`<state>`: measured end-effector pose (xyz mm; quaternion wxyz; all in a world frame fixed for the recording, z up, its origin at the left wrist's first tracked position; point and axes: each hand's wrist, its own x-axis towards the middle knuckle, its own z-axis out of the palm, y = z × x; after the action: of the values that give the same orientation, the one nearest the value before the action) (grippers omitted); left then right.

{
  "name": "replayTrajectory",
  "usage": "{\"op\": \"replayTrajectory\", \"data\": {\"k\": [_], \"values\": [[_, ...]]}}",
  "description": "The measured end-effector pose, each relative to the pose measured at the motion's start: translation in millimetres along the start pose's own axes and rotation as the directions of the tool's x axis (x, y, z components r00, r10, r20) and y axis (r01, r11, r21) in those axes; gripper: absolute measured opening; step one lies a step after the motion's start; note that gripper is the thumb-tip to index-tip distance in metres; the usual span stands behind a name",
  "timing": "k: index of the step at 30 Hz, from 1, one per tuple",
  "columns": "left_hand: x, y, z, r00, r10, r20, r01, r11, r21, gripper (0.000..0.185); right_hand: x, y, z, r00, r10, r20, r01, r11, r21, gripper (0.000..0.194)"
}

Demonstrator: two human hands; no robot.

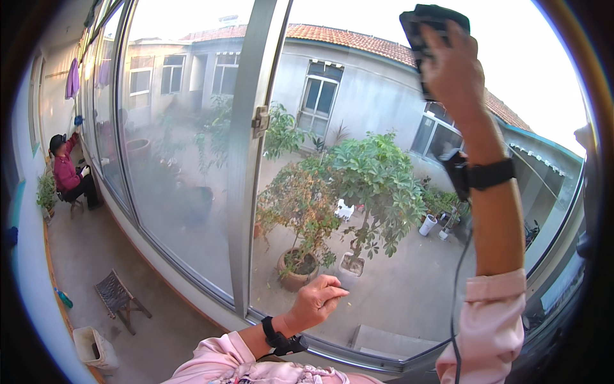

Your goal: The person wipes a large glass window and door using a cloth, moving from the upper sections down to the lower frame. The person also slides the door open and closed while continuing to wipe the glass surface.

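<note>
My right hand (451,67) is raised high at the upper right, its fingers spread over a dark cloth or pad (434,29) against the window. The pad's exact kind cannot be told. A strapped device with a cable sits on that wrist. Low in the middle, my left hand (319,300) is held in front of the window with its fingers curled together and nothing visible in it. It also wears a black wrist strap. A metal window frame post (244,158) with a latch (260,122) stands left of both hands. The glass pane (182,211) left of the post looks hazy.
A person (69,168) sits on a stool at the far left, one arm raised to the windows. A folding stool (117,295), a white bucket (96,348) and a green bottle (63,298) stand or lie on the floor at left. Potted plants (376,192) fill the courtyard outside.
</note>
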<state>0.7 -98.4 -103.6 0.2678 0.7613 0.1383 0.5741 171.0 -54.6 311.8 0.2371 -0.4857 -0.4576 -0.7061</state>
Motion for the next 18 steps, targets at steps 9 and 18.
{"op": "replayTrajectory", "data": {"k": [9, 18], "values": [[-24, -8, -59, 0.994, -0.082, -0.065, 0.089, 0.991, 0.099, 0.022, -37, -173, -20, 0.979, -0.169, -0.117, 0.196, 0.937, 0.289, 0.039], [-36, -11, -84, 0.993, -0.082, -0.087, 0.094, 0.986, 0.141, 0.02, -136, -223, -46, 0.963, -0.266, 0.043, 0.253, 0.948, 0.193, 0.047]]}}
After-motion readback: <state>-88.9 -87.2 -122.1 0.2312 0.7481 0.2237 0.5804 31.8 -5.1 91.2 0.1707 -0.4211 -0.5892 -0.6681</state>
